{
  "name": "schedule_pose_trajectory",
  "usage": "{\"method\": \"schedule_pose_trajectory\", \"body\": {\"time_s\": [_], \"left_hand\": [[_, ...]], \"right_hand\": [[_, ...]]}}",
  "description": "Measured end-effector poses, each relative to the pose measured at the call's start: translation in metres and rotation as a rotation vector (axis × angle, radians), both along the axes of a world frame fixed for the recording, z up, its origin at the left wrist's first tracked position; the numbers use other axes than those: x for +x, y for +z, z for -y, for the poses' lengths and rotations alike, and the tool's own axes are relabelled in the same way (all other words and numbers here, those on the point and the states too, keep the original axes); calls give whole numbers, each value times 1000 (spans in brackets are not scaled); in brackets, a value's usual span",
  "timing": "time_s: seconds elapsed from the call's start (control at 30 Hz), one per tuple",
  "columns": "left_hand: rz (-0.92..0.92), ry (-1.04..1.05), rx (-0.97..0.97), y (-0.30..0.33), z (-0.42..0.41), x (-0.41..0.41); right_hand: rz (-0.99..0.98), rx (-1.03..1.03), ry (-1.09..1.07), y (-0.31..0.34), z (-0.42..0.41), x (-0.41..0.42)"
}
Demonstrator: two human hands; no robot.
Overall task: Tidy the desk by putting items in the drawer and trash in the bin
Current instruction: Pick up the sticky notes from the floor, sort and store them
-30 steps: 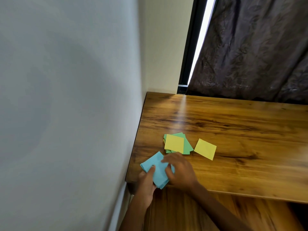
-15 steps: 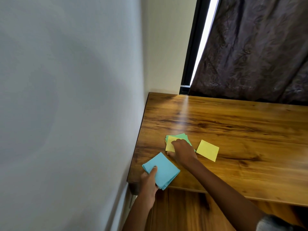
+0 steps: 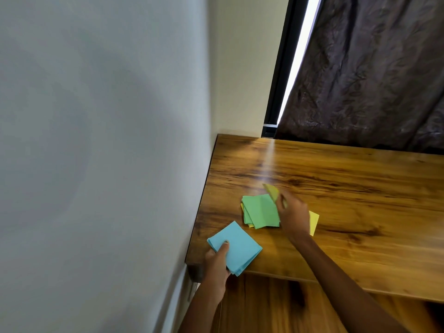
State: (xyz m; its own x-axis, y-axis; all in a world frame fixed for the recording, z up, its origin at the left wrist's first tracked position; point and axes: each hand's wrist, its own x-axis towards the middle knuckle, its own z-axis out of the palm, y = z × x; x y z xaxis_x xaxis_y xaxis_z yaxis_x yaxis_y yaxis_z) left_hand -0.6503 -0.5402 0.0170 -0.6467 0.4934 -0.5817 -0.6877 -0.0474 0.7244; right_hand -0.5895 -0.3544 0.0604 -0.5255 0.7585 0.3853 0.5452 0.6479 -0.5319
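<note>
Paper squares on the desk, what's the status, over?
Left hand grips blue stack at desk corner. Right hand pinches a lifted yellow sheet. Green pile uncollected. Nothing blocking.

Left hand (image 3: 217,263) grips with thumb on top; right hand (image 3: 294,216), blurred, pinches, raised.

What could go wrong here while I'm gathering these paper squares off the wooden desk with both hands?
1. The blue paper stack, gripped by the left hand, overhangs the wooden desk at its front corner; loose sheets may slide to the floor.
2. The right hand pinches only a corner of the blurred yellow square; it might slip out.
3. The green paper pile is fanned, so lifting it at once could scatter sheets.
</note>
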Motion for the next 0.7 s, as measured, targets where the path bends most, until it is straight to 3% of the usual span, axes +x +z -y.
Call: {"method": "schedule_pose_trajectory", "body": {"time_s": [0.07,0.13,0.3,0.4,0.5,0.6,0.7], "left_hand": [[17,7,3,-1,0,-1],[30,11,10,-2,0,-1],[29,6,17,-2,1,0],[33,8,16,-1,1,0],[26,7,7,0,0,0],[20,12,-4,1,0,0],[7,11,-20,0,0,1]], "right_hand": [[-67,116,-53,1,-12,18],[-5,197,-105,-1,-20,37],[618,-111,-193,-15,-19,57],[530,-192,-202,-10,-13,51],[373,-103,-43,-5,-4,38],[453,-54,235,-4,18,20],[612,-10,281,-13,33,5]]}}
